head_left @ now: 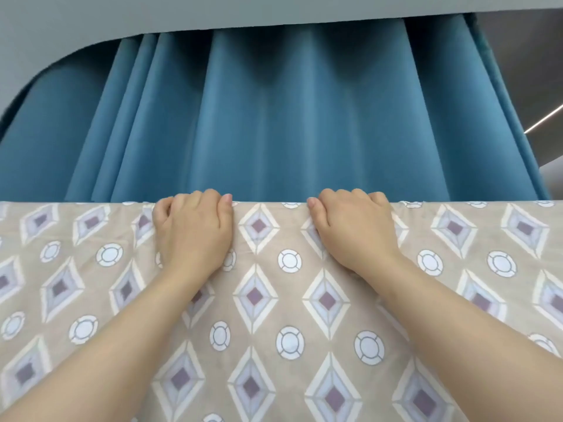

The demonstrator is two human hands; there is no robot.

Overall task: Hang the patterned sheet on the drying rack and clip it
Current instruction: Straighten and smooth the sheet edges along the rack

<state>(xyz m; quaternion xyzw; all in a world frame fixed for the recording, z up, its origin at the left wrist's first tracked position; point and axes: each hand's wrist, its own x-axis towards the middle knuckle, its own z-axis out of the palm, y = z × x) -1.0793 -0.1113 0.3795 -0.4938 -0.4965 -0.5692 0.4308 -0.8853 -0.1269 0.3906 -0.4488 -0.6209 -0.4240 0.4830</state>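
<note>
The patterned sheet [274, 300], beige with diamonds and circles, fills the lower half of the view and hangs flat with a straight top edge. My left hand [193, 229] grips that top edge left of the middle, fingers curled over it. My right hand [355, 226] grips the same edge right of the middle in the same way. The drying rack's bar is hidden under the sheet's fold. No clip is in sight.
A blue pleated curtain [274, 117] hangs close behind the sheet. A grey ceiling band [122, 16] runs above it. At the far right a grey wall with a thin light strip [542, 120] shows.
</note>
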